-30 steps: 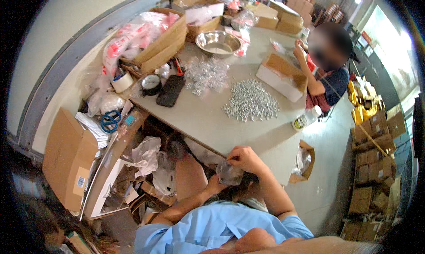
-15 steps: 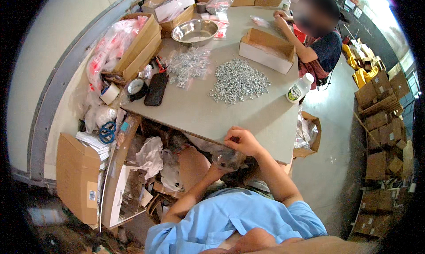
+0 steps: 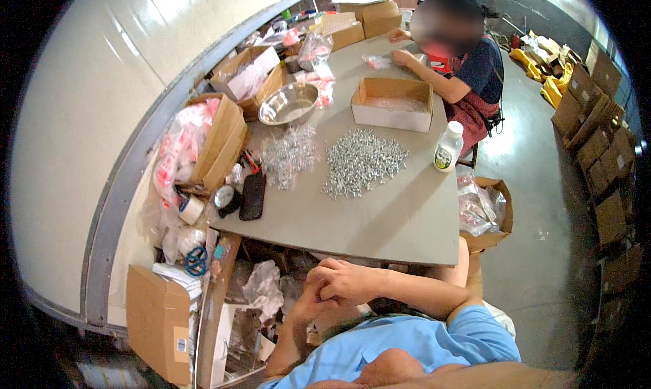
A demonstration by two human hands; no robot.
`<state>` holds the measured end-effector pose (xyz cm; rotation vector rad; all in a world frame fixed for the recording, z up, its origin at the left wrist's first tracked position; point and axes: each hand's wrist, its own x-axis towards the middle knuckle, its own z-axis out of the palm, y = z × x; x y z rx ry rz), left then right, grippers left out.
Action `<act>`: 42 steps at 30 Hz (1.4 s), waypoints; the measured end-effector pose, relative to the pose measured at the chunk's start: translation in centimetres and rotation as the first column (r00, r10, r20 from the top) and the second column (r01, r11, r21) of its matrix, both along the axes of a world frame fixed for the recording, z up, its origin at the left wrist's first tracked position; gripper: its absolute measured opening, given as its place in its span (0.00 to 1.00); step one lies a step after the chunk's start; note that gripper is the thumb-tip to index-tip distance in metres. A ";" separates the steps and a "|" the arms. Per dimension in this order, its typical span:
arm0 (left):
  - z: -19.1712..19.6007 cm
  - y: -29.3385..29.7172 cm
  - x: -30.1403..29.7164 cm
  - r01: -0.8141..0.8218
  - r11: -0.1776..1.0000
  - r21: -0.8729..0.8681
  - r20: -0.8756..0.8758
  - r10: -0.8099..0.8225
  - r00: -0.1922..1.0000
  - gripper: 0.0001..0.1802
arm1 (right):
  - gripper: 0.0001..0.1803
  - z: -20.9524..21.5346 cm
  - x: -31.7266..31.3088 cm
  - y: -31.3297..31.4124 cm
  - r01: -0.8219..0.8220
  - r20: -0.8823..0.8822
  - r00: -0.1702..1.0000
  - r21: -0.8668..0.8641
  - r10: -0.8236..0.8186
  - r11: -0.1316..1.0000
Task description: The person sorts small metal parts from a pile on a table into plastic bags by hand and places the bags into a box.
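Note:
Just off the near edge of the grey table (image 3: 407,236), my hands meet in front of my body. My right hand (image 3: 347,281) curls over my left hand (image 3: 305,309), its fingers closed and pressed together. The left fingers are bent and partly covered by the right ones. Whatever lies between them, if anything, is hidden. Beyond the hands, a heap of small silver screws (image 3: 365,164) is spread on the tabletop. Left of it lies a cluster of small clear bags (image 3: 290,160) with metal pieces inside.
A steel bowl (image 3: 266,115), an open white cardboard box (image 3: 391,118) and a white bottle (image 3: 447,148) stand on the table. A black phone (image 3: 253,196) and tape roll (image 3: 227,200) lie left; blue-handled scissors (image 3: 196,261) hang lower. A co-worker (image 3: 475,84) sits at the far right.
My right hand has come left and down onto my left hand. The clear plastic bag seen by the left hand is out of sight. The view has shifted, placing the table lower.

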<state>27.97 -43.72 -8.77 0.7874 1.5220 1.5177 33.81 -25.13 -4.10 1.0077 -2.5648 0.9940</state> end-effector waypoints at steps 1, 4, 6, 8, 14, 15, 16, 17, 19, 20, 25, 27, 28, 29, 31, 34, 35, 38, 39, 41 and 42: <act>0.5 0.2 -0.3 0.001 1.000 -0.008 0.098 -0.001 0.995 0.39 | 0.08 0.3 -0.2 0.3 -0.006 -0.008 1.000 -0.013 0.006 1.000; 0.0 0.4 -0.7 0.005 0.994 0.107 0.137 -0.019 0.990 0.41 | 0.09 0.5 -0.4 0.7 -0.026 -0.035 0.999 -0.033 0.024 0.999; 1.2 1.7 -0.2 -0.067 0.983 0.171 0.159 0.040 0.987 0.38 | 0.09 0.6 -0.6 1.5 -0.028 0.079 0.996 -0.108 0.037 0.994; 1.0 2.8 -0.7 -0.197 0.956 0.219 0.039 0.193 0.980 0.37 | 0.07 0.3 -0.8 2.4 0.010 -0.021 1.000 -0.214 -0.015 0.977; 3.0 4.9 -1.2 -0.325 0.936 0.136 -0.362 0.353 0.863 0.14 | 0.06 -0.2 -1.1 4.7 0.293 0.135 0.954 -0.247 -0.266 0.924; 3.1 5.3 -1.3 -0.347 0.931 0.113 -0.388 0.363 0.847 0.12 | 0.06 -0.1 -1.1 4.9 0.318 0.192 0.943 -0.268 -0.273 0.909; 3.1 5.6 -1.4 -0.370 0.925 0.091 -0.414 0.373 0.831 0.10 | 0.07 0.1 -1.1 5.1 0.344 0.247 0.928 -0.288 -0.278 0.894; 3.0 5.8 -1.4 -0.393 0.917 0.068 -0.439 0.381 0.814 0.09 | 0.07 0.2 -1.0 5.3 0.371 0.303 0.911 -0.306 -0.280 0.877; 2.3 6.2 -2.1 -0.388 0.919 0.065 -0.479 0.370 0.796 0.07 | 0.07 -0.3 -1.2 5.8 0.406 0.312 0.898 -0.316 -0.310 0.857; 2.3 6.5 -2.3 -0.382 0.922 0.060 -0.530 0.353 0.771 0.07 | 0.07 -0.7 -1.4 6.1 0.426 0.320 0.889 -0.319 -0.327 0.847; 2.6 8.6 -3.0 -0.357 0.926 0.125 -0.592 0.359 0.722 0.06 | 0.07 -2.3 -3.1 7.6 0.311 0.198 0.945 -0.302 -0.260 0.901; 1.8 8.6 -3.9 -0.375 0.922 0.095 -0.535 0.364 0.762 0.06 | 0.07 -2.0 -3.6 7.8 0.283 0.191 0.953 -0.300 -0.234 0.911; 1.7 8.7 -4.4 -0.382 0.921 0.072 -0.518 0.362 0.775 0.07 | 0.07 -1.6 -3.9 8.0 0.275 0.201 0.955 -0.312 -0.220 0.909; 1.7 8.7 -4.9 -0.391 0.919 0.047 -0.502 0.360 0.786 0.07 | 0.06 -1.2 -4.0 8.1 0.266 0.211 0.956 -0.326 -0.205 0.907; 1.8 9.0 -6.3 -0.406 0.911 0.077 -0.526 0.383 0.759 0.08 | 0.06 -1.6 -5.3 8.9 0.262 0.209 0.958 -0.373 -0.195 0.890; 2.2 10.3 -10.2 -0.472 0.860 0.193 -0.612 0.482 0.627 0.10 | 0.05 -3.2 -7.3 10.7 0.332 0.280 0.934 -0.451 -0.221 0.829; 2.3 10.8 -12.0 -0.529 0.823 0.207 -0.625 0.527 0.576 0.10 | 0.05 -3.7 -7.9 11.5 0.370 0.316 0.918 -0.472 -0.238 0.801; 5.8 13.1 -17.8 -0.594 0.735 0.327 -0.787 0.560 0.259 0.10 | 0.05 -5.7 -8.6 14.2 0.523 0.292 0.852 -0.454 -0.434 0.721; 6.7 14.0 -19.6 -0.580 0.713 0.393 -0.820 0.558 0.130 0.10 | 0.05 -6.3 -8.8 14.7 0.557 0.304 0.831 -0.455 -0.466 0.695; 8.5 17.6 -22.1 -0.551 0.708 0.442 -0.836 0.547 0.033 0.10 | 0.05 -6.9 -8.4 14.8 0.576 0.273 0.814 -0.494 -0.513 0.651; 8.7 19.5 -22.8 -0.532 0.726 0.435 -0.848 0.529 0.029 0.11 | 0.06 -7.5 -8.5 14.6 0.571 0.249 0.814 -0.510 -0.526 0.643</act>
